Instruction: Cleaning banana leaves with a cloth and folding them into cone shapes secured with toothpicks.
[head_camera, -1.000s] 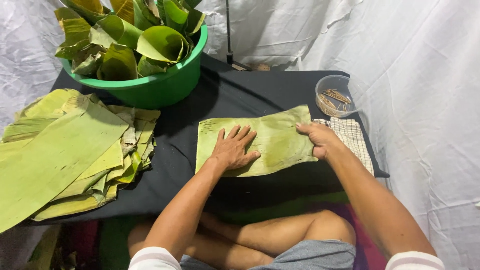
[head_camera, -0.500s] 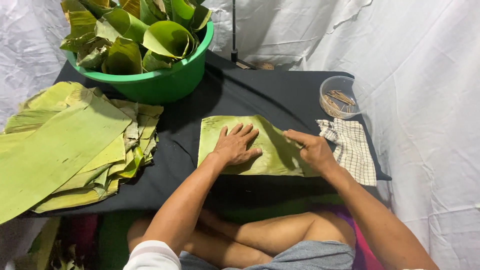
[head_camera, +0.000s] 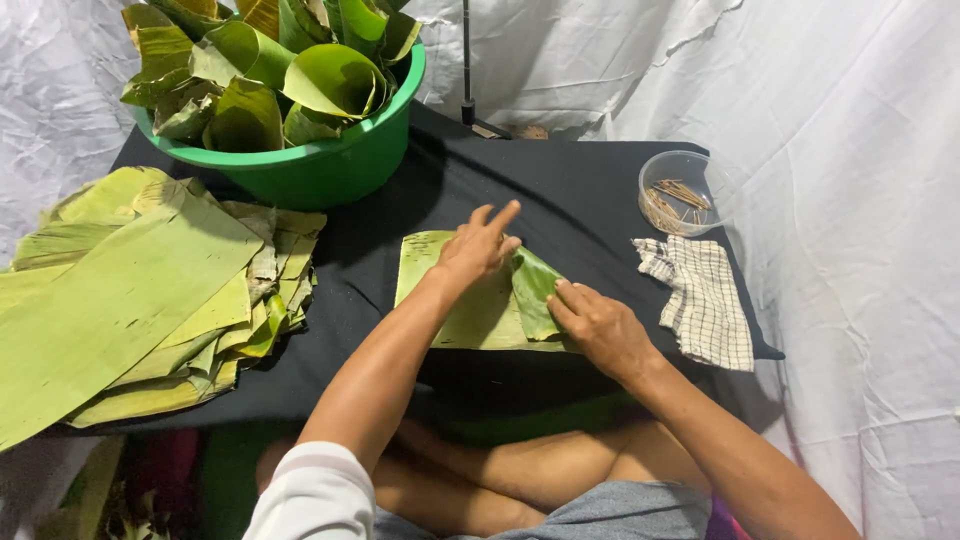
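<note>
Banana leaf (head_camera: 470, 315) seems light, pliable, tear-prone; left hand (head_camera: 478, 250) presses flat, fingers spread, right hand (head_camera: 597, 328) pinches its folded right edge.

Left hand (head_camera: 478, 250) flat, fingers spread forward, right hand (head_camera: 598, 325) curled, fingers pinching, forearms converging
</note>
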